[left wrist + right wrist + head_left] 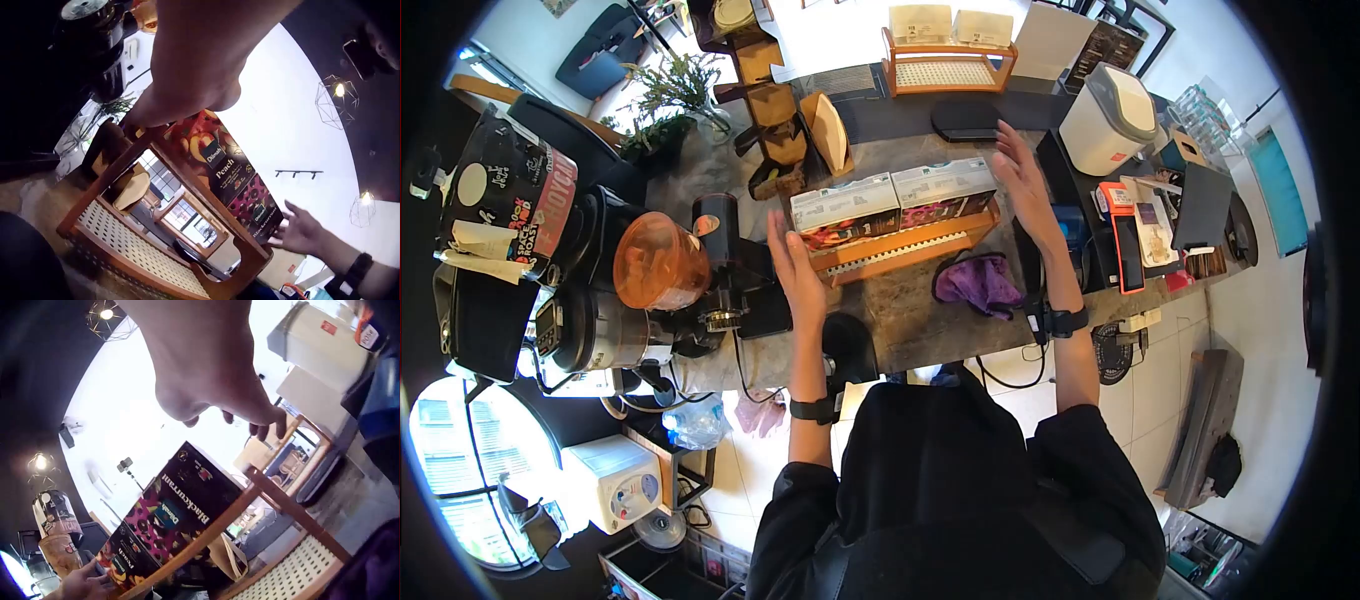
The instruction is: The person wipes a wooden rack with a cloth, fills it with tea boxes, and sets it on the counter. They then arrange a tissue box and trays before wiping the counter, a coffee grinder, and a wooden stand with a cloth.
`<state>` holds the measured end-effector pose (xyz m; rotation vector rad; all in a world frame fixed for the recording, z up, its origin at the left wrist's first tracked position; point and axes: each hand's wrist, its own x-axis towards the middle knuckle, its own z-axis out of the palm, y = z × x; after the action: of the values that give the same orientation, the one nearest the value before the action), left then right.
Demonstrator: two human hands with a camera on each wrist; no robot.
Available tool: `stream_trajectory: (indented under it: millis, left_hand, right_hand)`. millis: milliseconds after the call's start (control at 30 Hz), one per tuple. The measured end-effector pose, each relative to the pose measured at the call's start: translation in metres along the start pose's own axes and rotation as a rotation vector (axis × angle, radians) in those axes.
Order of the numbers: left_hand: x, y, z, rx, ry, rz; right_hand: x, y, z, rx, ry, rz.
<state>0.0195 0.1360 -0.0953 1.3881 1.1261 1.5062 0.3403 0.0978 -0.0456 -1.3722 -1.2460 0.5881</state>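
Wooden slatted rack (900, 247) stands on the grey stone desk (910, 310), carrying two white-topped tea boxes (892, 204). Left hand (792, 262) and right hand (1022, 178) flank its ends, fingers straight and spread, gripping nothing.

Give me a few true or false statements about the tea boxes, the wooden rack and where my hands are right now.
1. Two tea boxes sit side by side on the wooden rack. True.
2. The left hand is gripping the orange grinder hopper. False: it is open at the left end of the rack, beside the Peach box.
3. The box nearer the right hand is labelled Blackcurrant. True.
4. A purple cloth lies on top of the tea boxes. False: it lies on the counter in front of the rack.
5. Both hands have their fingers curled into fists. False: the fingers are extended at the rack's two ends.
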Motion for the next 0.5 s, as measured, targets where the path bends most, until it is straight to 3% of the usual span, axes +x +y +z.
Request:
stream_trajectory:
  millis: [33,100,133,167,233,367,433,500]
  left_hand:
    - [0.000,-0.003,-0.003,0.001,-0.001,-0.002]
    - [0.004,-0.010,-0.009,-0.259,-0.051,-0.279]
    - [0.009,-0.013,-0.011,-0.262,-0.041,-0.285]
    - [0.011,-0.016,-0.010,-0.269,-0.044,-0.281]
    - [0.009,0.004,-0.010,-0.325,0.000,-0.450]
    - [0.009,-0.033,-0.010,-0.323,-0.099,-0.493]
    - [0.005,-0.033,-0.007,-0.368,-0.100,-0.473]
    - [0.000,-0.036,-0.011,-0.421,-0.136,-0.461]
  right_hand:
    - [-0.005,0.013,0.002,0.000,0.000,0.002]
    - [-0.018,0.031,0.006,0.097,0.173,0.198]
    - [-0.029,0.027,0.013,0.230,0.208,0.329]
    - [-0.035,0.037,0.016,0.226,0.212,0.322]
    - [-0.049,0.062,0.027,0.313,0.121,0.391]
    - [-0.053,0.070,0.036,0.249,0.101,0.373]
    - [-0.051,0.078,0.038,0.439,0.113,0.327]
    - [-0.054,0.075,0.036,0.455,0.125,0.342]
